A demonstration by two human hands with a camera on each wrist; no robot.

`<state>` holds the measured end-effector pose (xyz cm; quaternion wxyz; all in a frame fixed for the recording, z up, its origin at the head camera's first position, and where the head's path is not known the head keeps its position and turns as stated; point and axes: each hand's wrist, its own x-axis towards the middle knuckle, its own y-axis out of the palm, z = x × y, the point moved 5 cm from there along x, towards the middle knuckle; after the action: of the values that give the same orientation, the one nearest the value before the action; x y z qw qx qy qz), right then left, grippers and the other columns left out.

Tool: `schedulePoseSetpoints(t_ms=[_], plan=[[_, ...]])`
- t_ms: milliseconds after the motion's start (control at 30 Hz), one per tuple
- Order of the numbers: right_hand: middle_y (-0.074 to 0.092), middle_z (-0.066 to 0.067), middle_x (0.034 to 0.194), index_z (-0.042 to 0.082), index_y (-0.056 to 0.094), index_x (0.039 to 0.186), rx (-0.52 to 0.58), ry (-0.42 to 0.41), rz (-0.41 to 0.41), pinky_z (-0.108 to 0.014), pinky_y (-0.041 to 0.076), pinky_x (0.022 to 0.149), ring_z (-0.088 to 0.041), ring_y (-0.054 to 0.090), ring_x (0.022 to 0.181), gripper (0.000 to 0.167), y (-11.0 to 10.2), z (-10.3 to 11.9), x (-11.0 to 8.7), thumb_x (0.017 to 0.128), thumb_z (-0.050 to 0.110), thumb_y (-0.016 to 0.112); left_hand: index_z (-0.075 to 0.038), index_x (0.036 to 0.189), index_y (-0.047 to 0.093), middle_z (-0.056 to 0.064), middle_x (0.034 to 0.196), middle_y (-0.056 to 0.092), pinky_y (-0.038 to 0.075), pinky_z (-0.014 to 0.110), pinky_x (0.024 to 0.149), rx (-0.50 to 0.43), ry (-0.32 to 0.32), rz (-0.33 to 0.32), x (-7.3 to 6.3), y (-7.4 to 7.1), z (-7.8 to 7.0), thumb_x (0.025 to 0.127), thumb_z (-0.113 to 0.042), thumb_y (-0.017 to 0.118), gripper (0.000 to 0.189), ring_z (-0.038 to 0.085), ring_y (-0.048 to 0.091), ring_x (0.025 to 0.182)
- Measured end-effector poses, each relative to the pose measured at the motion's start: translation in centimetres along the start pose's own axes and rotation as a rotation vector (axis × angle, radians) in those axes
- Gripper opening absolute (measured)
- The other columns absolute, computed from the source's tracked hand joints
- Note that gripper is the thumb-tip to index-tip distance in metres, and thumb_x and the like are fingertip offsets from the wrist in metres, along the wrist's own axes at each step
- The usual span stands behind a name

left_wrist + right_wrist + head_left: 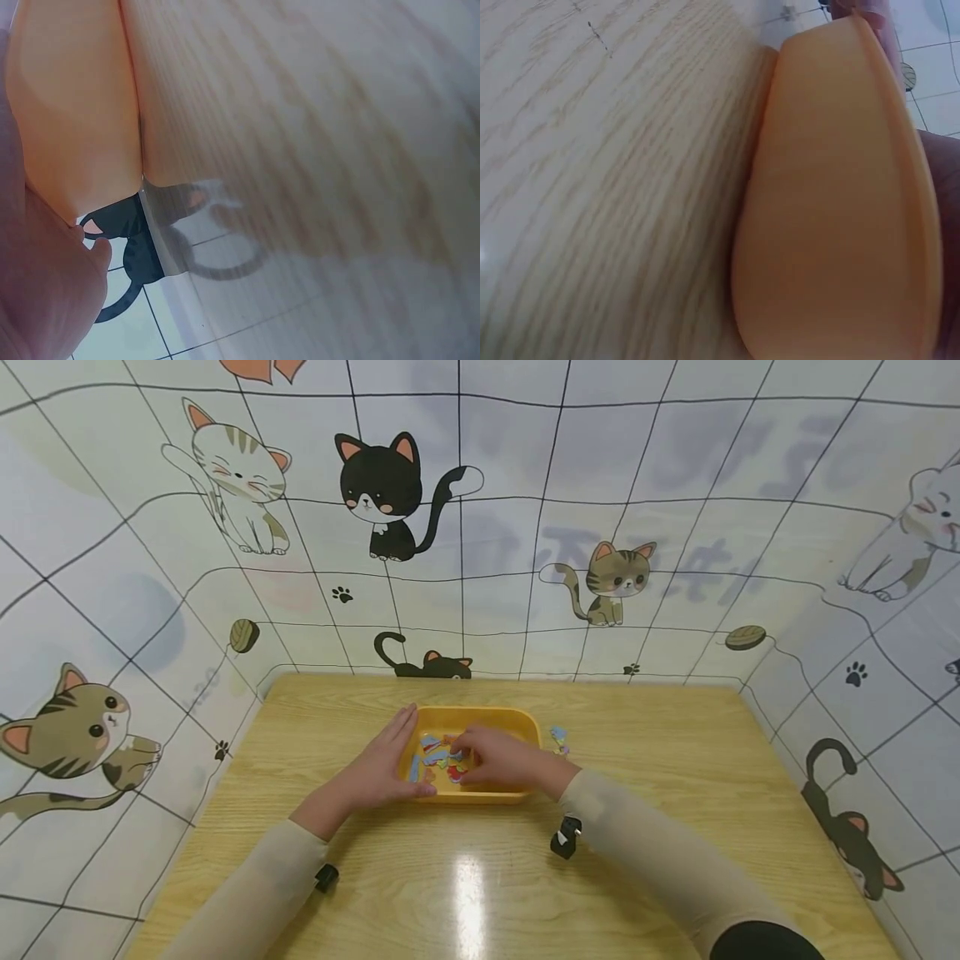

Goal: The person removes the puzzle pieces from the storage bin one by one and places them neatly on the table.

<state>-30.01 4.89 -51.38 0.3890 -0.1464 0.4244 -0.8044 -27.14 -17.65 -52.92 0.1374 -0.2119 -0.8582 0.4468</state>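
Observation:
A shallow yellow plastic tray [480, 797] stands on the wooden table, with several small flat colourful pieces [433, 758] lying in its left half. My left hand [378, 768] rests against the tray's left end, its fingers straight along the side and its thumb at the near rim. Over the near right part of the tray reaches my right hand [498, 756]. Its fingertips and thumb are down among the pieces, standing apart from each other. In the wrist views the tray's outer wall [832, 187] hides most of what the hands do inside.
A few more small pieces [558, 739] lie on the table [645, 743] just right of the tray. Behind and at both sides rises a white gridded covering with cartoon cats [382, 485]. A small black device [566, 837] hangs at the right wrist.

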Motion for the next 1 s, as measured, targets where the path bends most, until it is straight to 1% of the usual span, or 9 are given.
schedulePoseSetpoints(t_ms=[133,233,400,533,633,800,900,1000], plan=[[0.068,-0.003,0.108,0.008,0.076,0.126,-0.015,-0.01,0.0,-0.031,0.055,0.083,-0.014,0.06,0.092,0.033,0.7,0.2,0.5,0.097,0.021,0.087,-0.006,0.178,0.007,0.004,0.187,-0.001,0.018,0.057,0.134,0.001,-0.003,0.005,0.0,0.1,0.1,0.083,-0.072,0.088,0.141,0.028,0.0,0.171],[0.067,-0.002,0.105,0.009,0.077,0.122,-0.037,-0.008,-0.008,-0.03,0.054,0.082,-0.014,0.059,0.09,0.03,1.0,0.1,0.8,0.096,0.019,0.087,-0.007,0.178,0.007,0.002,0.187,-0.002,0.018,0.056,0.134,-0.002,0.0,0.005,0.1,0.1,0.1,0.083,-0.071,0.089,0.141,0.027,0.0,0.171],[0.067,0.001,0.104,0.01,0.078,0.12,-0.072,-0.008,-0.016,-0.029,0.055,0.082,-0.013,0.061,0.09,0.028,1.3,-0.1,1.0,0.096,0.02,0.088,-0.006,0.178,0.007,0.006,0.187,0.0,0.019,0.057,0.134,0.001,0.007,0.002,0.1,0.2,0.2,0.083,-0.07,0.089,0.141,0.029,0.001,0.171],[0.069,0.003,0.103,0.01,0.079,0.12,-0.086,-0.022,-0.022,-0.028,0.055,0.083,-0.01,0.061,0.089,0.029,1.5,-0.3,1.3,0.095,0.02,0.089,-0.006,0.178,0.007,0.007,0.187,0.001,0.019,0.057,0.134,0.003,0.004,-0.003,0.1,0.2,0.1,0.083,-0.07,0.089,0.141,0.029,0.001,0.171],[0.071,0.004,0.103,0.01,0.081,0.119,-0.078,-0.032,-0.021,-0.028,0.056,0.083,-0.009,0.062,0.089,0.027,1.6,-0.3,1.4,0.096,0.019,0.089,-0.006,0.178,0.008,0.006,0.187,0.001,0.018,0.057,0.134,-0.002,0.006,-0.005,0.1,0.2,0.1,0.083,-0.069,0.089,0.141,0.028,0.001,0.171],[0.072,0.005,0.103,0.011,0.082,0.116,-0.076,-0.044,-0.016,-0.027,0.056,0.083,-0.008,0.063,0.09,0.022,1.7,-0.3,1.4,0.097,0.019,0.089,-0.005,0.178,0.007,0.009,0.187,0.002,0.018,0.057,0.134,-0.002,0.012,-0.005,0.1,0.1,0.0,0.083,-0.068,0.09,0.141,0.028,0.001,0.171],[0.071,0.005,0.104,0.011,0.082,0.114,-0.071,-0.046,-0.016,-0.027,0.056,0.084,-0.008,0.062,0.09,0.02,1.7,-0.3,1.5,0.097,0.019,0.088,-0.004,0.178,0.008,0.013,0.186,0.003,0.019,0.059,0.134,-0.002,0.019,-0.01,0.1,0.1,-0.1,0.083,-0.068,0.09,0.14,0.03,0.002,0.171],[0.071,0.005,0.103,0.011,0.081,0.112,-0.051,-0.035,-0.017,-0.026,0.056,0.083,-0.008,0.063,0.09,0.018,1.7,-0.3,1.5,0.097,0.018,0.087,-0.003,0.178,0.009,0.014,0.186,0.005,0.019,0.06,0.133,-0.001,0.025,-0.017,0.0,0.0,-0.2,0.083,-0.069,0.089,0.14,0.032,0.003,0.171]])
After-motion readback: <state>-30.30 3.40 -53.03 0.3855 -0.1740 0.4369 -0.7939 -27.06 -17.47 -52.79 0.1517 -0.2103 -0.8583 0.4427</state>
